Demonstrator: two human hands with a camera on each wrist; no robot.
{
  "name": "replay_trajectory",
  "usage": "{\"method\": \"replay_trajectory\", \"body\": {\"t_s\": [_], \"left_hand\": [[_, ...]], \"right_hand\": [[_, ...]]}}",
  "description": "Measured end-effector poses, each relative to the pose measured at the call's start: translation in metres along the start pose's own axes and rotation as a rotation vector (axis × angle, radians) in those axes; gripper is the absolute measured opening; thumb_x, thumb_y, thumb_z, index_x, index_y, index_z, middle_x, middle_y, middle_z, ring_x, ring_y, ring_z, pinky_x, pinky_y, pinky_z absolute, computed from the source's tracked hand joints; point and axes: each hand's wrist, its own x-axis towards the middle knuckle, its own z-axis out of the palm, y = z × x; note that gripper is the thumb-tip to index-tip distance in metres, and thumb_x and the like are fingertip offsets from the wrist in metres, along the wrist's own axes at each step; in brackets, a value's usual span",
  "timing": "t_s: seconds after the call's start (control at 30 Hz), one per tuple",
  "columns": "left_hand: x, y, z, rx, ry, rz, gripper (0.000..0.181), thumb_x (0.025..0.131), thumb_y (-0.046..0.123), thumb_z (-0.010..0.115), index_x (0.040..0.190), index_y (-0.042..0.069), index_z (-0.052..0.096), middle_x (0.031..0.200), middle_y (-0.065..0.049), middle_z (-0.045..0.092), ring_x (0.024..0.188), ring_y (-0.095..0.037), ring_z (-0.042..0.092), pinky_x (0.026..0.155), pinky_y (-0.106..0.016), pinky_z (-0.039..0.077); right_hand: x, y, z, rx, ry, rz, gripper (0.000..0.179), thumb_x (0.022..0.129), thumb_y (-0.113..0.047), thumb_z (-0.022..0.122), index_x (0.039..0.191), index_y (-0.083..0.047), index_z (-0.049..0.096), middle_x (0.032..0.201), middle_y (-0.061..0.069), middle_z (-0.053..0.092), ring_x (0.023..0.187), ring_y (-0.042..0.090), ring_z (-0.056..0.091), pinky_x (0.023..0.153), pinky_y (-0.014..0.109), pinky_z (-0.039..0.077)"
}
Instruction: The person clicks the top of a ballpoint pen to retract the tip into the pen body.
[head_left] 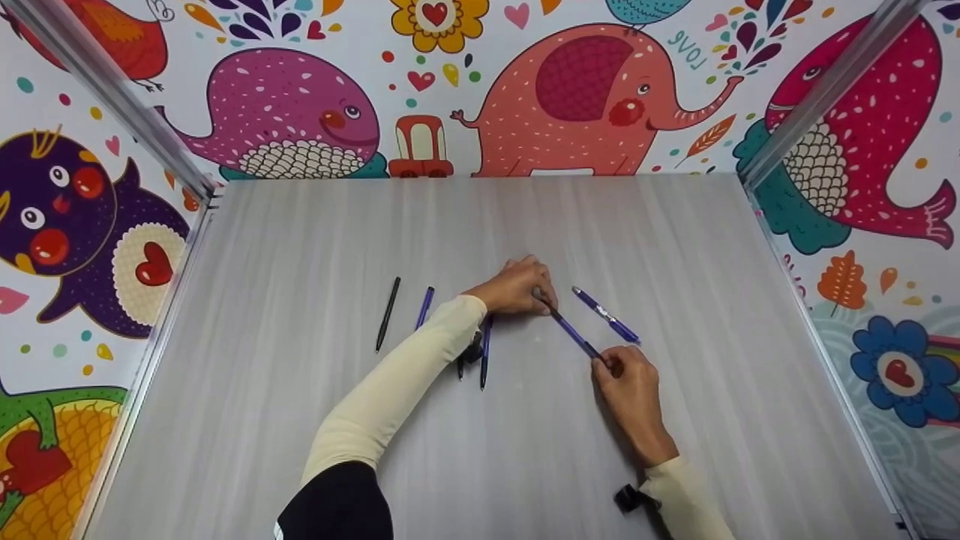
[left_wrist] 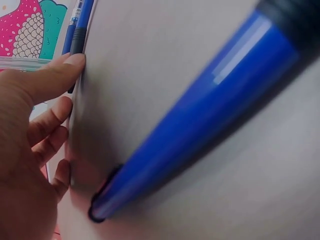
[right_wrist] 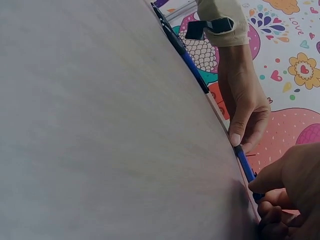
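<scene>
My left hand [head_left: 517,289] reaches across and pinches the dark upper end of a blue pen [head_left: 576,335]. With thumb and fingertips, my right hand [head_left: 631,386] holds the same pen's lower end. The pen slants over the tabletop between both hands. In the left wrist view, the left thumb [left_wrist: 75,61] lies against its dark grip section. The right wrist view has the pen [right_wrist: 243,162] spanning from one hand to the other. Just right of it lies another blue pen [head_left: 606,315] with a patterned barrel.
Left of the hands lie a black pen [head_left: 387,315] and a blue pen [head_left: 425,306]. Another blue pen [head_left: 486,352] is beside the left wrist, and a dark pen tip [head_left: 460,370] shows under that sleeve. Cartoon-printed walls [head_left: 427,82] border the grey table [head_left: 480,217].
</scene>
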Motion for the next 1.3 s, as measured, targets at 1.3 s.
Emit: {"method": "replay_trajectory", "body": {"t_s": [1.3], "left_hand": [[-0.047, 0.025, -0.007, -0.146, 0.322, -0.05, 0.033, 0.103, 0.021, 0.08, 0.131, 0.002, 0.077, 0.137, -0.012, 0.071, 0.137, -0.03, 0.055, 0.12, -0.045, 0.045]], "right_hand": [[0.006, -0.02, 0.001, 0.163, 0.037, -0.2, 0.016, 0.091, 0.007, 0.084, 0.106, 0.003, 0.078, 0.096, 0.011, 0.074, 0.083, 0.018, 0.067, 0.074, 0.01, 0.049]]}}
